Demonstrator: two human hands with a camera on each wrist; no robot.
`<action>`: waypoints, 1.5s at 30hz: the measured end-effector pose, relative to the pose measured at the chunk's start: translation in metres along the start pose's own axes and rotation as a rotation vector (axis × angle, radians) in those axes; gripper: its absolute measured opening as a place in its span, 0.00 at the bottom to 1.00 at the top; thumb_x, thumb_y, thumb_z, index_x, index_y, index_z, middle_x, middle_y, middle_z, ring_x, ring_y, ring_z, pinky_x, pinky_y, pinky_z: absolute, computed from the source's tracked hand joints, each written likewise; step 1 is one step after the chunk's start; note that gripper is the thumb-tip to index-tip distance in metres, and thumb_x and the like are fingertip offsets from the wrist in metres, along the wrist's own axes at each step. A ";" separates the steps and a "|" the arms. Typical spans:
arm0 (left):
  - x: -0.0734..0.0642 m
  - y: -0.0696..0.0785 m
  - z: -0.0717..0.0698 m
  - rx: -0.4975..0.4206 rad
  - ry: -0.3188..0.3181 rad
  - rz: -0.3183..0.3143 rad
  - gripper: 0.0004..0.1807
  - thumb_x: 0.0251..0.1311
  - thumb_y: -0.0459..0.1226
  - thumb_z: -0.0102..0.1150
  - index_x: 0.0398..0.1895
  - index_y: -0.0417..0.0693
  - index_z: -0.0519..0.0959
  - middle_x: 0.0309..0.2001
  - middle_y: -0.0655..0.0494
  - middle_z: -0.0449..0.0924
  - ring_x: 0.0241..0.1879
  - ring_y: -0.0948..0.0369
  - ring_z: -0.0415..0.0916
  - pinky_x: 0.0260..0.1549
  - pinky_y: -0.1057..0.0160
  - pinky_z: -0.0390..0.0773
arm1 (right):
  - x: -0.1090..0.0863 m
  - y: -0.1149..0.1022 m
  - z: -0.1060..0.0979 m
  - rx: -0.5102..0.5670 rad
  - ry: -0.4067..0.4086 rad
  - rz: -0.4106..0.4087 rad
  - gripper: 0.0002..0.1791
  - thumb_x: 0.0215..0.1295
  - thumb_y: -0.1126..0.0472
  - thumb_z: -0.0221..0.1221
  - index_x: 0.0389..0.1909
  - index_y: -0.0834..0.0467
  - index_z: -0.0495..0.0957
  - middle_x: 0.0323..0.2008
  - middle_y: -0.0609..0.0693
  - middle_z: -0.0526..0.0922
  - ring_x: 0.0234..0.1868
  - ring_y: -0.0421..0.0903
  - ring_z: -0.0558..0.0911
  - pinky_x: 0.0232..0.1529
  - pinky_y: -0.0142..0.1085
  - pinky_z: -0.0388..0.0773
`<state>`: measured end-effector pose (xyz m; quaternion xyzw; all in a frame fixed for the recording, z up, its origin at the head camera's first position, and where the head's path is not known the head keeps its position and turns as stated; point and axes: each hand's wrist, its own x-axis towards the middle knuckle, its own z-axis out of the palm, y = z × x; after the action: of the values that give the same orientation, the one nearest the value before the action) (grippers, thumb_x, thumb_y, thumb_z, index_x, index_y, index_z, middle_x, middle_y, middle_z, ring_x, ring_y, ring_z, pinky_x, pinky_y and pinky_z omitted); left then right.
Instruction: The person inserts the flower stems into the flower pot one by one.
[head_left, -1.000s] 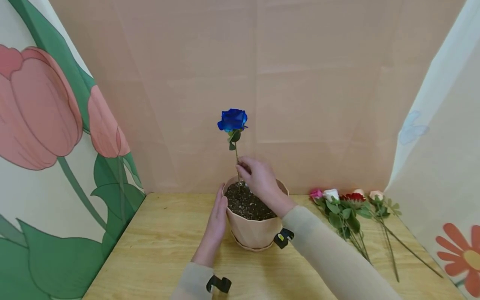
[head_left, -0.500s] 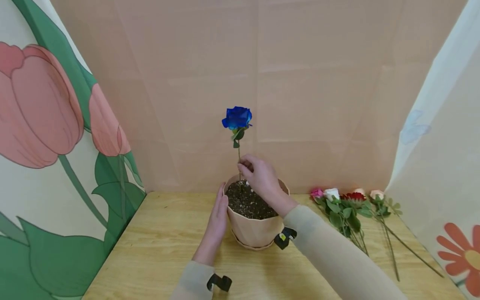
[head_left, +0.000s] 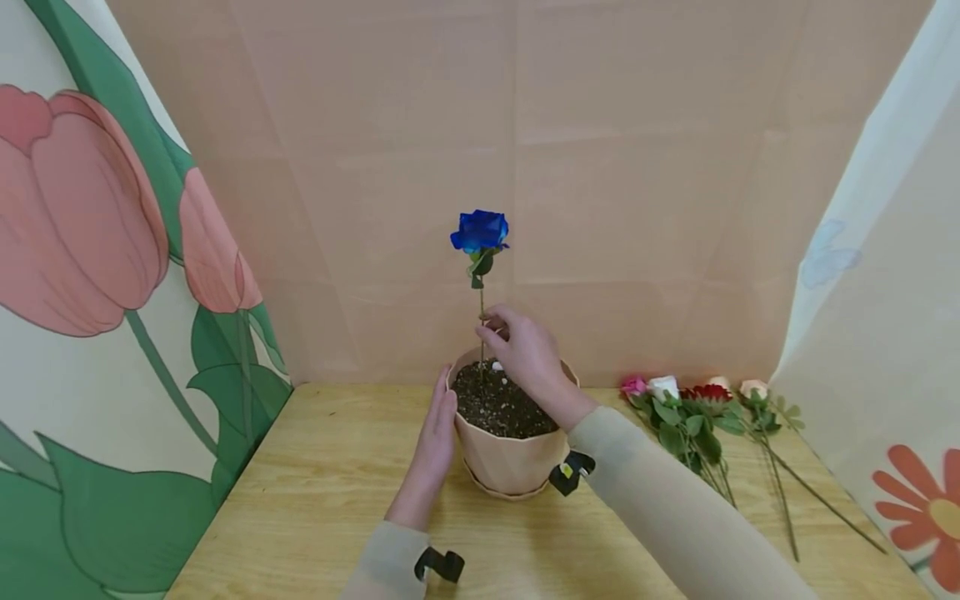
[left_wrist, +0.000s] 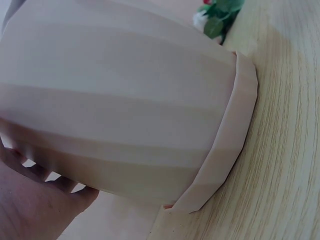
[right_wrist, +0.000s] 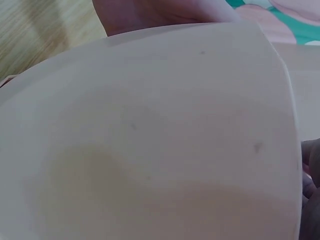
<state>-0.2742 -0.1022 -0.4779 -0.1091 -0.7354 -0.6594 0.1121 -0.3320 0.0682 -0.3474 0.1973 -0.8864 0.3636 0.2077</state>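
A blue rose (head_left: 480,232) stands nearly upright, its stem running down into the dark soil (head_left: 504,410) of a pale pink flowerpot (head_left: 510,462). Thumb and fingers of my right hand (head_left: 527,350) pinch that stem above the pot's rim. Along the pot's left side lies my left hand (head_left: 437,425), fingers straight against the wall. In the left wrist view the pot (left_wrist: 115,95) sits on its saucer (left_wrist: 235,125), and the left hand (left_wrist: 40,205) touches its side. Pot wall fills most of the right wrist view, with part of the right hand (right_wrist: 312,175) at the edge.
On the wooden table (head_left: 322,467), to the right, lie several loose flowers: a pink one (head_left: 633,386), a white rose (head_left: 663,387), a dark red bloom (head_left: 707,393) and a pale peach rose (head_left: 753,389). A pinkish cloth backdrop (head_left: 375,208) hangs behind.
The rose's bloom has shifted right and a little up, and the stem has become more upright. My right hand has moved slightly with it; the left hand stays on the pot.
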 end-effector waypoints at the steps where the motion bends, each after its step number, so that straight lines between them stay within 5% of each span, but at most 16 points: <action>1: 0.000 0.000 0.000 0.000 -0.001 -0.004 0.34 0.92 0.53 0.30 0.93 0.58 0.47 0.90 0.51 0.46 0.87 0.46 0.43 0.83 0.35 0.44 | 0.000 0.000 0.000 -0.002 0.003 -0.004 0.12 0.81 0.53 0.67 0.56 0.56 0.87 0.45 0.51 0.93 0.42 0.50 0.90 0.46 0.50 0.88; 18: -0.002 0.001 0.000 0.007 0.001 0.005 0.33 0.92 0.50 0.30 0.93 0.54 0.49 0.90 0.47 0.46 0.87 0.44 0.43 0.83 0.35 0.41 | -0.001 -0.010 -0.012 -0.039 0.050 -0.145 0.06 0.81 0.57 0.67 0.43 0.54 0.89 0.35 0.46 0.91 0.33 0.44 0.86 0.38 0.47 0.85; 45: 0.000 -0.001 0.000 0.012 0.005 -0.007 0.34 0.92 0.53 0.29 0.93 0.56 0.48 0.90 0.51 0.47 0.88 0.48 0.44 0.84 0.39 0.45 | -0.008 0.011 0.016 0.023 0.108 -0.229 0.04 0.78 0.62 0.70 0.41 0.57 0.92 0.38 0.49 0.93 0.37 0.48 0.89 0.41 0.46 0.88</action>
<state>-0.2749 -0.1024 -0.4784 -0.1044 -0.7394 -0.6556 0.1122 -0.3341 0.0660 -0.3682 0.2797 -0.8415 0.3576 0.2929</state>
